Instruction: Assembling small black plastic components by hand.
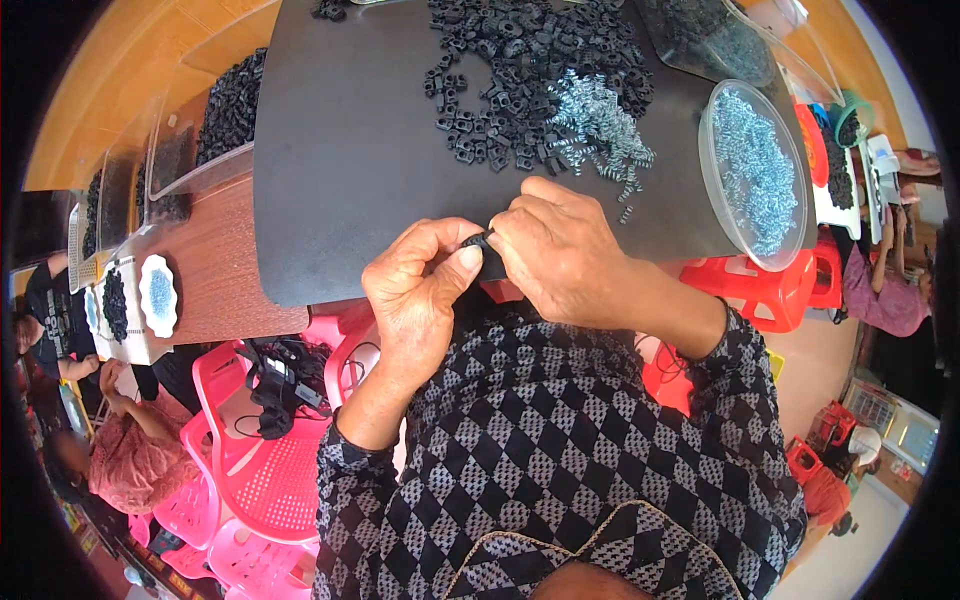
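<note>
Close to the table's near edge, my left hand [412, 290] pinches a small black plastic piece [477, 240] between thumb and forefinger. It looks like part of a cord lock. My right hand [562, 252] meets it from the right, fingers curled and fingertips at the piece's end; whatever they pinch there is hidden. Beyond my hands, a heap of similar black plastic pieces [540, 50] covers the far part of the dark tabletop [350, 150]. A pile of small metal coil springs [600, 120] lies against the heap's near right side.
A round clear tub of springs [708, 165] stands at the table's right edge, above a red stool [760, 290]. Clear bins of black pieces [230, 110] are at the left. Pink chairs [265, 480] stand lower left, one bearing a black bag. Other people sit on both sides.
</note>
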Tool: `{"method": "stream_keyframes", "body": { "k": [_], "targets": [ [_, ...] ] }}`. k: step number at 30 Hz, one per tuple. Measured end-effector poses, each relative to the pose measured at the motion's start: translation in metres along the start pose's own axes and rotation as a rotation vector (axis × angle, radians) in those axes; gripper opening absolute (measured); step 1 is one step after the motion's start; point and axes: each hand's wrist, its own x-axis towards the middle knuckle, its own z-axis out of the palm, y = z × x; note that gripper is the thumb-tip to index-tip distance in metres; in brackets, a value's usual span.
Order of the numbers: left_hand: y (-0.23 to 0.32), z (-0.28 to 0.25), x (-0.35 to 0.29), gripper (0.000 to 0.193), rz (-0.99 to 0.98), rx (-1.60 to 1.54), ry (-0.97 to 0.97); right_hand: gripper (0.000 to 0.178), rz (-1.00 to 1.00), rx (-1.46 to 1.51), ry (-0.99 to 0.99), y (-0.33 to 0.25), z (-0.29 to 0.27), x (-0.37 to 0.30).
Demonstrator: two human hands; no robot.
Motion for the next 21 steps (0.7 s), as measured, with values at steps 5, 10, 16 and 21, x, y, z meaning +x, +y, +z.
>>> {"method": "stream_keyframes", "body": {
  "k": [5, 10, 16, 21],
  "targets": [
    [0.002, -0.001, 0.002, 0.014, -0.147, -0.198, 0.007, 0.017, 0.081, -0.001, -0.074, -0.004, -0.004, 0.003],
    [0.007, 0.006, 0.007, 0.014, -0.108, -0.309, 0.029, 0.022, 0.057, -0.165, -0.002, -0.011, -0.002, 0.006],
    [0.011, 0.014, 0.01, 0.013, -0.108, -0.416, 0.035, 0.031, 0.028, -0.331, 0.105, -0.009, 0.003, 0.008],
    [0.015, 0.001, 0.014, 0.015, -0.206, -0.269, -0.088, 0.029, 0.002, -0.308, 0.092, -0.003, 0.0, 0.004]
  ]
}}
